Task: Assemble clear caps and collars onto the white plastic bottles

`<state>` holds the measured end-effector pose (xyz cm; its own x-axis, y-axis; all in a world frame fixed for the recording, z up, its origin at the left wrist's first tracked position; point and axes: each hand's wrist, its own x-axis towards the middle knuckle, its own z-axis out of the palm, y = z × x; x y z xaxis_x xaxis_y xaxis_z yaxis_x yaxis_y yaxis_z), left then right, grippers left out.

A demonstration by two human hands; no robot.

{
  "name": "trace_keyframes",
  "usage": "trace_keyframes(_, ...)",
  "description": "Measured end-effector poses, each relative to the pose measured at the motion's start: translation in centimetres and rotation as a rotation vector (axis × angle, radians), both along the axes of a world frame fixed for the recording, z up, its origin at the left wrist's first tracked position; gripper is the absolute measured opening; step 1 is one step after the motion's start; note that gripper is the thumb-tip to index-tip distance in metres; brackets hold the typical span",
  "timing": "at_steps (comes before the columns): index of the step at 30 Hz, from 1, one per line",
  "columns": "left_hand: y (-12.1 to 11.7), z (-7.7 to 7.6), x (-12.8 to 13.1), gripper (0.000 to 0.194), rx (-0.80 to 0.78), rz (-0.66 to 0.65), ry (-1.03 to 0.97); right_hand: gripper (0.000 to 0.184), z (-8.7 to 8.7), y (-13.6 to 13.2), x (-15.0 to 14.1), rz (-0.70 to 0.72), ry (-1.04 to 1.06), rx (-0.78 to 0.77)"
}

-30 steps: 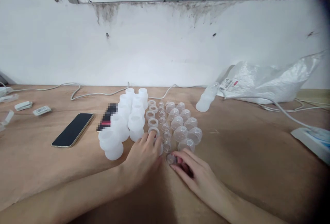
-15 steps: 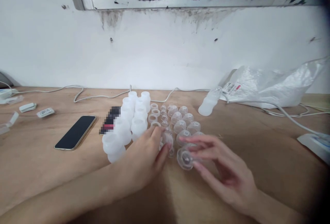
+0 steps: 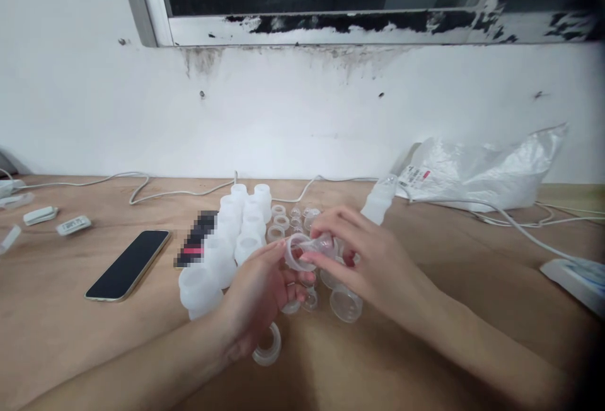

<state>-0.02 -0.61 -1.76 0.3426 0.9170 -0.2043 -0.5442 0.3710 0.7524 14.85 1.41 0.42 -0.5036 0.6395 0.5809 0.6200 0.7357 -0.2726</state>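
Both hands meet over the middle of the table around a clear bottle collar (image 3: 293, 256). A soft, clear baby-bottle nipple (image 3: 324, 245) lies through it, its tip side to the right. My left hand (image 3: 258, 285) has its thumb and forefinger against the collar's left rim, with the other fingers curled below. My right hand (image 3: 373, 253) pinches the nipple and collar from the right between thumb and fingers. Below the hands are more collars, nipples and clear dome caps (image 3: 346, 304), partly hidden. A loose collar (image 3: 267, 345) rests beside my left wrist.
Several translucent white bottles (image 3: 248, 248) stand in rows left of the hands. Farther left lie a phone (image 3: 128, 266) and a partly pixelated dark object (image 3: 198, 241). An assembled bottle (image 3: 378, 202), a plastic bag (image 3: 477, 171) and white cables (image 3: 510, 219) are at the right.
Both hands have come together at the collar and nipple. My right hand has moved up and left from the front dome cap. The camera view has tilted up slightly.
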Motion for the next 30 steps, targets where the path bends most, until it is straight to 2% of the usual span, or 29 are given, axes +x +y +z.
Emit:
trace_keyframes(2, 0.1, -0.2, 0.1, 0.014, -0.001, -0.007, -0.044, 0.012, -0.4, 0.1, 0.1, 0.004, -0.041, -0.037)
trace_keyframes(6, 0.3, -0.7, 0.1, 0.017, -0.046, -0.018, -0.070, 0.034, -0.6, 0.0, 0.1, 0.039, -0.115, -0.128)
trace_keyframes(9, 0.5, -0.9, 0.1, 0.022, -0.093, -0.017, -0.063, 0.039, -0.3, -0.2, 0.1, 0.076, -0.170, -0.189)
trace_keyframes(14, 0.8, -1.3, 0.1, 0.024, -0.093, -0.045, -0.083, 0.038, -0.2, 0.1, 0.1, 0.176, -0.160, -0.158)
trace_keyframes(18, 0.8, -1.5, 0.2, 0.028, -0.078, -0.084, -0.138, 0.021, -0.3, 0.5, 0.1, 0.064, -0.049, -0.100)
trace_keyframes(21, 0.7, -1.4, 0.2, 0.023, -0.003, -0.103, -0.116, 0.011, -0.2, 0.6, 0.1, 0.023, -0.028, -0.102)
trace_keyframes(25, 0.5, -1.3, 0.1, 0.018, 0.073, -0.097, -0.092, 0.014, -0.4, 0.6, 0.1, 0.071, -0.050, -0.072)
trace_keyframes(30, 0.4, -1.4, 0.0, 0.015, 0.079, -0.101, -0.060, 0.017, -0.9, 0.8, 0.0, 0.086, 0.005, -0.020)
